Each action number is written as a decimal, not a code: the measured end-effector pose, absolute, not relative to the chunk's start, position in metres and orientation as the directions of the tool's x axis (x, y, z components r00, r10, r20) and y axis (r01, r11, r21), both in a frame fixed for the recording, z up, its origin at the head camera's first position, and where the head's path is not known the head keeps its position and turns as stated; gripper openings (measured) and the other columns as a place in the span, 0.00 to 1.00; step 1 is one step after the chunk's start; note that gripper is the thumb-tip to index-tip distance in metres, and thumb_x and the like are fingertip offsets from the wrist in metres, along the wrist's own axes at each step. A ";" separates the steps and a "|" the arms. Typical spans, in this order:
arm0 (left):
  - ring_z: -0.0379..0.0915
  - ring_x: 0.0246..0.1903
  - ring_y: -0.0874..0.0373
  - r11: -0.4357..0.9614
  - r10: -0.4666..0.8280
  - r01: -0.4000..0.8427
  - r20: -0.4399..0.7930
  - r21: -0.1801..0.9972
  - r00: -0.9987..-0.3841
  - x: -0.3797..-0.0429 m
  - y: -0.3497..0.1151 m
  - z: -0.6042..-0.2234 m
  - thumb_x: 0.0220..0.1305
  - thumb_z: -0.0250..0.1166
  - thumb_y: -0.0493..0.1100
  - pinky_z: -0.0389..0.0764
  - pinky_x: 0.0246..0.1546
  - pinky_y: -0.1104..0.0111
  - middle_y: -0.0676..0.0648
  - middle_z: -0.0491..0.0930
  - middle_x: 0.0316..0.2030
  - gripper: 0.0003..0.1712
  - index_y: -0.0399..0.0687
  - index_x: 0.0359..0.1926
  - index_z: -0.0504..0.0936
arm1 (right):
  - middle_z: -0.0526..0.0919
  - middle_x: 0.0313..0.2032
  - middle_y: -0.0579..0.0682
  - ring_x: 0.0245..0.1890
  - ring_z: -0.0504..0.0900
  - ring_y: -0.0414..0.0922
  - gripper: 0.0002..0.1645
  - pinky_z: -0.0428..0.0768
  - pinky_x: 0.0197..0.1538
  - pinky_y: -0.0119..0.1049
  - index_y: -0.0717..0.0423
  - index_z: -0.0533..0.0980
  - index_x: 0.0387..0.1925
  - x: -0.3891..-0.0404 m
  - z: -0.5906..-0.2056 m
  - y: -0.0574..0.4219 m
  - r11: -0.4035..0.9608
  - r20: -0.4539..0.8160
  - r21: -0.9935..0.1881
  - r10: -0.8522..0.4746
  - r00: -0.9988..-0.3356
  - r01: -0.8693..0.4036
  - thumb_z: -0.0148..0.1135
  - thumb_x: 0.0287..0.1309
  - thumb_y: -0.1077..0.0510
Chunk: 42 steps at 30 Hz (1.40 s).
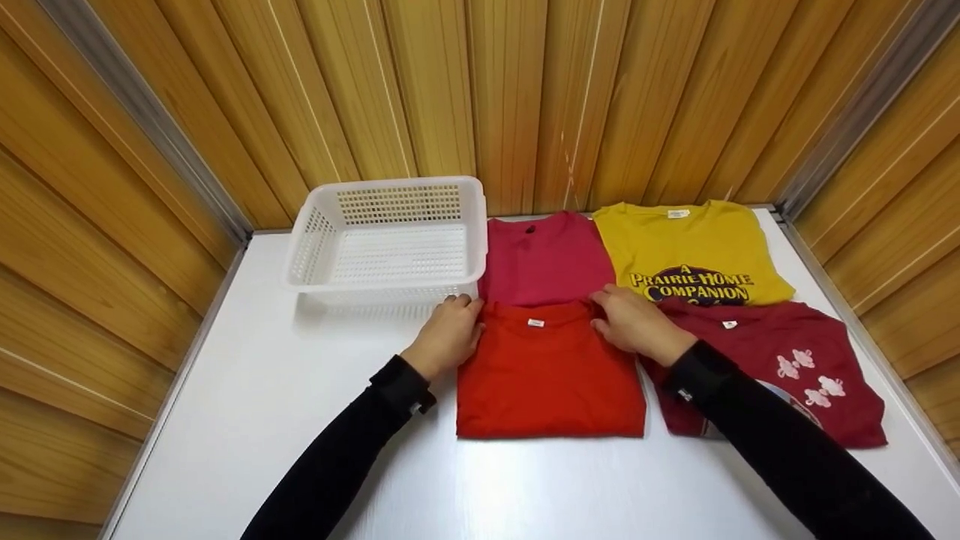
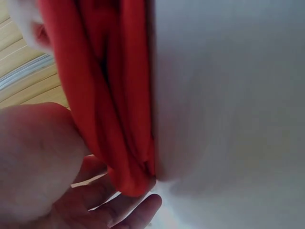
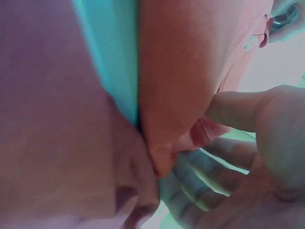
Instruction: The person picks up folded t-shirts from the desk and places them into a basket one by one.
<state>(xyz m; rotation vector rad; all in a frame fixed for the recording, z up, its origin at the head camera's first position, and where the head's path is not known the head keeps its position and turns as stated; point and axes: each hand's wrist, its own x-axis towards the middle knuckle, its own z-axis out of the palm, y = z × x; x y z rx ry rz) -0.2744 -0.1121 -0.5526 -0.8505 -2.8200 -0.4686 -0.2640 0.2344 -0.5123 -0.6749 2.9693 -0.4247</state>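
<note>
Wood-patterned panels [image 1: 427, 97] are enclosing a white table [image 1: 247, 390], and one white basket [image 1: 382, 288] is standing on it. All positions are being given from the basket, with right and near as the person is facing it.

Main item: one red shirt [image 1: 551, 382] is lying folded, right of the basket and nearer the person.

Governing relation: the red shirt is extending from both hands toward the person. Its longer axis appears to be running side to side, parallel to the basket's long side. The left hand [image 1: 448, 334] is touching the far corner closest to the basket and is the nearer hand to it. The right hand [image 1: 636, 322] is touching the opposite far corner, farther right of the basket.

Grip state: fingers of both hands are lying around the corners; whether either is clamping the cloth, I cannot tell.

Count: one basket, two hands, four shirts. Besides the red one, one pink shirt [image 1: 547, 259] is lying just right of the basket, one yellow shirt [image 1: 686, 240] is lying farther right, and one maroon shirt [image 1: 825, 356] is lying farther right and nearer the person.
</note>
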 end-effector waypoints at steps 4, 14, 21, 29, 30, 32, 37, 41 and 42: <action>0.82 0.42 0.39 0.807 0.492 0.562 0.319 0.182 -0.810 -0.285 -0.114 -0.576 0.71 0.71 0.44 0.82 0.39 0.42 0.39 0.85 0.41 0.15 0.38 0.50 0.88 | 0.83 0.60 0.71 0.62 0.82 0.67 0.28 0.79 0.70 0.63 0.72 0.75 0.70 -0.266 -0.514 0.234 0.862 -0.041 -0.324 -0.425 -0.904 -0.391 0.66 0.75 0.61; 0.87 0.43 0.33 0.806 0.458 0.515 0.244 0.290 -0.855 -0.252 -0.107 -0.525 0.75 0.70 0.40 0.88 0.47 0.43 0.35 0.86 0.43 0.12 0.36 0.51 0.83 | 0.79 0.45 0.58 0.51 0.76 0.59 0.10 0.77 0.57 0.54 0.62 0.83 0.46 -0.265 -0.514 0.243 0.813 0.079 -0.407 -0.423 -0.903 -0.416 0.73 0.65 0.62; 0.90 0.45 0.41 0.733 0.503 0.552 0.229 0.398 -0.833 -0.245 -0.116 -0.501 0.78 0.67 0.37 0.90 0.48 0.49 0.37 0.90 0.42 0.09 0.39 0.54 0.79 | 0.85 0.41 0.53 0.43 0.79 0.51 0.12 0.75 0.50 0.44 0.54 0.79 0.47 -0.264 -0.495 0.256 0.710 0.097 -0.584 -0.420 -0.902 -0.393 0.72 0.66 0.64; 0.84 0.43 0.52 0.644 0.538 0.605 0.284 0.469 -0.793 -0.238 -0.125 -0.456 0.79 0.67 0.37 0.88 0.50 0.57 0.45 0.88 0.44 0.06 0.43 0.52 0.85 | 0.89 0.53 0.52 0.47 0.79 0.50 0.22 0.77 0.50 0.32 0.48 0.86 0.63 -0.254 -0.453 0.268 0.638 0.087 -0.694 -0.387 -0.918 -0.334 0.68 0.71 0.64; 0.84 0.43 0.52 0.639 0.541 0.611 0.291 0.468 -0.789 -0.237 -0.126 -0.450 0.79 0.67 0.37 0.88 0.51 0.58 0.45 0.88 0.44 0.06 0.43 0.52 0.84 | 0.89 0.53 0.52 0.47 0.79 0.49 0.21 0.77 0.49 0.30 0.47 0.87 0.62 -0.252 -0.446 0.269 0.630 0.103 -0.697 -0.384 -0.918 -0.342 0.69 0.71 0.63; 0.83 0.44 0.53 0.627 0.542 0.625 0.316 0.464 -0.779 -0.235 -0.129 -0.438 0.79 0.66 0.37 0.87 0.52 0.58 0.46 0.87 0.45 0.07 0.44 0.53 0.83 | 0.90 0.54 0.51 0.46 0.79 0.48 0.19 0.77 0.48 0.27 0.46 0.88 0.61 -0.247 -0.433 0.271 0.611 0.153 -0.695 -0.389 -0.909 -0.379 0.71 0.72 0.61; 0.82 0.44 0.55 0.590 0.514 0.657 0.409 0.469 -0.754 -0.230 -0.137 -0.411 0.79 0.67 0.37 0.86 0.52 0.60 0.48 0.86 0.45 0.07 0.46 0.53 0.84 | 0.91 0.56 0.51 0.42 0.80 0.41 0.19 0.79 0.43 0.23 0.45 0.88 0.61 -0.236 -0.406 0.273 0.556 0.286 -0.677 -0.405 -0.868 -0.483 0.74 0.73 0.60; 0.80 0.40 0.58 0.537 0.474 0.686 0.498 0.491 -0.727 -0.229 -0.143 -0.397 0.78 0.68 0.38 0.84 0.47 0.63 0.50 0.86 0.42 0.05 0.47 0.51 0.87 | 0.92 0.53 0.51 0.39 0.81 0.38 0.19 0.80 0.37 0.22 0.48 0.90 0.58 -0.231 -0.394 0.273 0.533 0.402 -0.663 -0.341 -0.850 -0.526 0.72 0.70 0.67; 0.80 0.40 0.59 0.530 0.462 0.691 0.515 0.492 -0.722 -0.230 -0.144 -0.395 0.79 0.69 0.38 0.83 0.46 0.64 0.50 0.86 0.41 0.05 0.46 0.51 0.88 | 0.92 0.52 0.51 0.38 0.81 0.38 0.19 0.80 0.37 0.21 0.49 0.90 0.57 -0.230 -0.392 0.272 0.533 0.427 -0.657 -0.318 -0.846 -0.532 0.71 0.70 0.68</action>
